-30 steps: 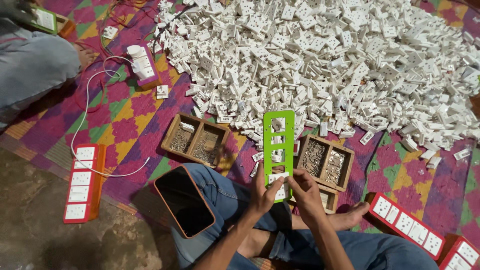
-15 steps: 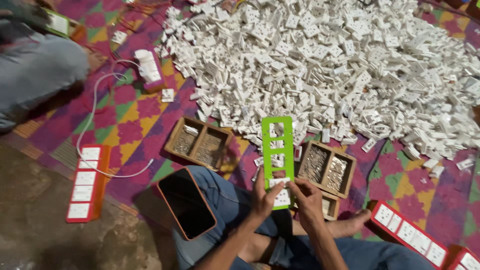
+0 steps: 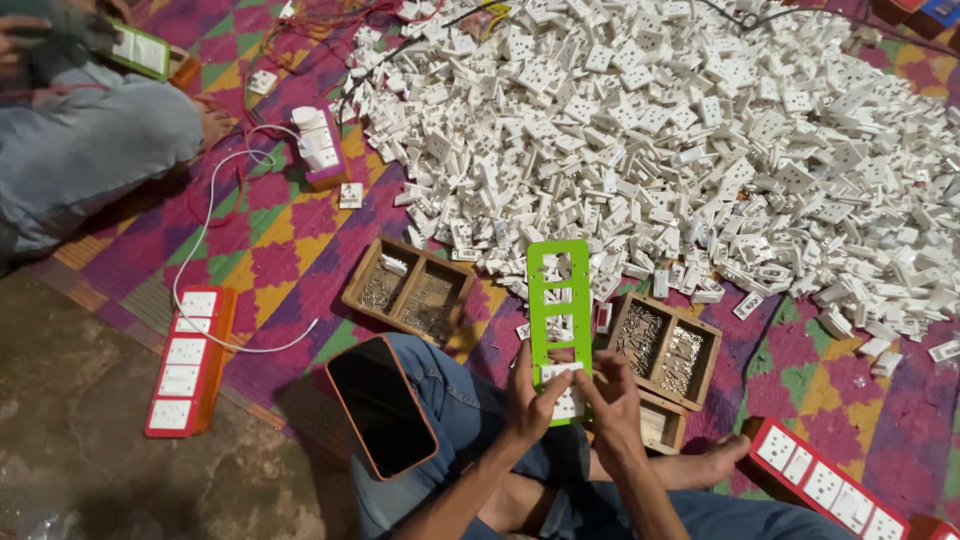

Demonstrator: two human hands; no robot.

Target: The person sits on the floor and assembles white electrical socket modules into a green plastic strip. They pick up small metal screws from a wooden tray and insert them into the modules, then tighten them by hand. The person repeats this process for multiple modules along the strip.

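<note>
A bright green plastic frame with several rectangular openings stands upright over my lap. My left hand grips its lower left edge. My right hand holds its lower right side, thumb pressing a white socket module seated in the bottom opening. The upper openings show through to the mat. Behind the frame spreads a huge heap of white socket modules.
A dark phone rests on my left knee. Two wooden trays of screws, one at the left and one at the right, flank the frame. Red strips with white sockets lie at the left and right. Another person sits at the upper left.
The view has shifted slightly. My hands stay on the green frame's lower end, and the fingers have adjusted around the white module.
</note>
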